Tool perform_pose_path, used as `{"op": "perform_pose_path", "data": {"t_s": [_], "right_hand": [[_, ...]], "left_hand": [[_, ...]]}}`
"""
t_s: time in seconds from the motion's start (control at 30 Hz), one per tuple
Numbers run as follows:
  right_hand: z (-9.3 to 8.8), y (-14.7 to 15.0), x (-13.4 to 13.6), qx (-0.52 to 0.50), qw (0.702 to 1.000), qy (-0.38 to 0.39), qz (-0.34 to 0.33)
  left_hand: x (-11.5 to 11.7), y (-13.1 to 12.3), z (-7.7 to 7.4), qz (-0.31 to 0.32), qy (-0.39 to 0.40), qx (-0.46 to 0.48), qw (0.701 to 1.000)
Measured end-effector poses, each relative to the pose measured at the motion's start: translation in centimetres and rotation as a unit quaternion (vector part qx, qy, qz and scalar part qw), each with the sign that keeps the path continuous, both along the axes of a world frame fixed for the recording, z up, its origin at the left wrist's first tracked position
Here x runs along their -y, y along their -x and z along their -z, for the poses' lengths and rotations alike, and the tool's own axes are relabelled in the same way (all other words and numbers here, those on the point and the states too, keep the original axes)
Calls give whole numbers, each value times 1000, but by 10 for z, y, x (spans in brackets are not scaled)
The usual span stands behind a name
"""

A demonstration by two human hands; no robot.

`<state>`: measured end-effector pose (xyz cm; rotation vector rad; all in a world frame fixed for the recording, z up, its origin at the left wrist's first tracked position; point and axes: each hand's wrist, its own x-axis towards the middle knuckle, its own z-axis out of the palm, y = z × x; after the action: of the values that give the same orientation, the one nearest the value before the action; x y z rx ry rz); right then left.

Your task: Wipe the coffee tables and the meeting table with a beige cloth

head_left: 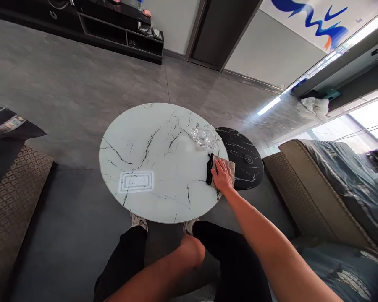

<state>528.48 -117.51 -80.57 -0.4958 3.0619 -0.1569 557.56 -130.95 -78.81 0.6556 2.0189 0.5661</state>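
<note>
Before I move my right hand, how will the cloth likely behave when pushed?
The cloth probably flexes easily, since its black part looks bunched. It would likely slide, not roll, as it lies flat under your right hand on the smooth-looking white table. The side past the table's edge may droop if pushed farther.

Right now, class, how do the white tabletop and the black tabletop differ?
The white tabletop has dark veins; the black tabletop has pale ones. The white tabletop looks larger than the black tabletop. A cloth under the right hand lies at the white tabletop's edge; a dark disc shows on the black tabletop. Both have curved edges.
</note>
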Motion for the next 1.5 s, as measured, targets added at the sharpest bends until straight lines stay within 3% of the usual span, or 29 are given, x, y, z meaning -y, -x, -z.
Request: {"op": "perform_pose_path", "data": {"t_s": [0.3, 0.47, 0.57, 0.87, 1.0, 1.1, 1.3, 1.5], "right_hand": [[-3, 8, 0, 32, 998, -52, -1], [-3, -4, -2, 43, 996, -84, 7], [-2, 4, -4, 37, 996, -81, 11], [-6, 104, -7, 10, 993, -74, -93], [-3, 145, -9, -2, 989, -55, -134], [0, 157, -13, 2, 989, -42, -141], [1, 129, -21, 13, 995, -29, -90], [1, 45, -24, 15, 1000, -9, -7]], "left_hand": [[3, 2, -8, 9, 4, 4, 1000], [8, -3, -8, -8, -8, -12, 1000], [6, -4, -6, -2, -8, -7, 1000], [-16, -4, 15, 14, 8, 15, 1000], [-13, -1, 14, -15, 14, 32, 999], [-10, 3, 8, -39, 7, 37, 999], [-8, 10, -5, -14, 27, 37, 999], [-2, 12, -15, -7, 13, 19, 1000]]}}
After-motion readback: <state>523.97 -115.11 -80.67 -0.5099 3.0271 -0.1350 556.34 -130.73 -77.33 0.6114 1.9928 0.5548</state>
